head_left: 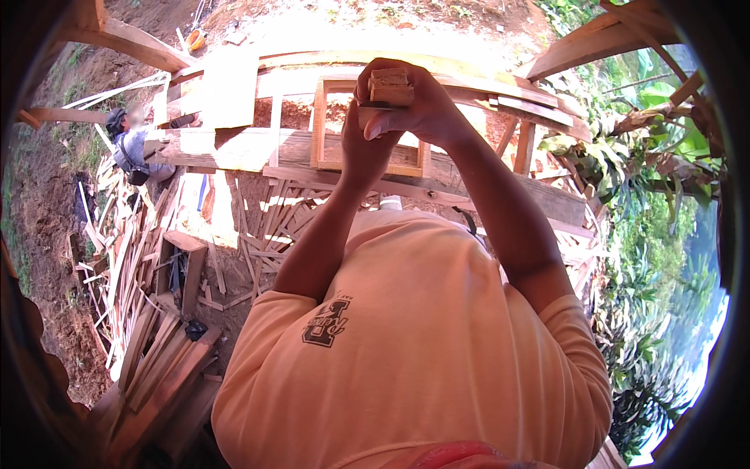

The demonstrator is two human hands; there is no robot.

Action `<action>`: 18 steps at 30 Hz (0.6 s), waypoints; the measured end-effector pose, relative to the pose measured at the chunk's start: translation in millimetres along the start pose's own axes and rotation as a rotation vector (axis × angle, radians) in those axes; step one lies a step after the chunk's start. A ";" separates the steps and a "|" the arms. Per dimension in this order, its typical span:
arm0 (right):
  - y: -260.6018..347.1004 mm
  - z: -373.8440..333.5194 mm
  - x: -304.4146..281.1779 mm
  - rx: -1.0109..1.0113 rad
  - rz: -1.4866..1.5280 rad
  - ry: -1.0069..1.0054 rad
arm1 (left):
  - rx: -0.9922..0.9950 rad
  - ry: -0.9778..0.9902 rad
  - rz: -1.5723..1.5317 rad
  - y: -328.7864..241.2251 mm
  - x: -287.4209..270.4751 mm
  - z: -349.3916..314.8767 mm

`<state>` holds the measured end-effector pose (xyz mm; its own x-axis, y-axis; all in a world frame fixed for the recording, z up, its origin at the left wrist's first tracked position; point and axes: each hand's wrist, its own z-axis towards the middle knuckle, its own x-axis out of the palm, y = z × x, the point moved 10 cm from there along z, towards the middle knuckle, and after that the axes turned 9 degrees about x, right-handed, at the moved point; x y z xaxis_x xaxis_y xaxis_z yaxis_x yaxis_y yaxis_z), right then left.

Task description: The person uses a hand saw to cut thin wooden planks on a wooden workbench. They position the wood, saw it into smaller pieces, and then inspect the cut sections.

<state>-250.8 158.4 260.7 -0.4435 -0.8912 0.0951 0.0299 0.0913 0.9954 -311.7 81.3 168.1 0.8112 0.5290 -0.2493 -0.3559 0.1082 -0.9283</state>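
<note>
Both hands are raised together over the workbench, closed around short light-coloured wood pieces [391,84] seen end-on. My right hand [426,105] wraps over them from the right, its thumb pressed on the near side. My left hand [362,141] grips from the left and below; most of its fingers are hidden. A thin dark flat strip [378,105] shows between the wood and the right thumb; its kind cannot be made out. Beneath the hands, a rectangular wooden frame [318,129] rests on the bench.
The plank workbench [234,146] runs across in front of me, with a pale flat board [230,92] at left. A person [139,150] crouches at its far-left end. Wood offcuts [141,266] litter the ground. Thick planks [168,367] lie at lower left. Timber posts [525,147] and plants stand right.
</note>
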 end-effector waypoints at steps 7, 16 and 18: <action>4.1 -8.4 -13.2 -0.053 0.149 -0.092 | -0.020 0.036 -0.019 -26.3 6.5 9.5; 22.5 -18.4 -50.0 -0.158 0.362 -0.355 | 0.175 -0.069 -0.101 -25.6 0.2 10.6; 22.1 -22.5 -60.9 -0.166 0.313 -0.394 | 0.150 -0.063 -0.169 -30.5 2.2 9.5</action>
<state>-203.0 204.7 277.2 -0.6924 -0.5954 0.4075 0.3424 0.2260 0.9120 -303.5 87.1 198.4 0.8359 0.5442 -0.0720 -0.2868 0.3210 -0.9026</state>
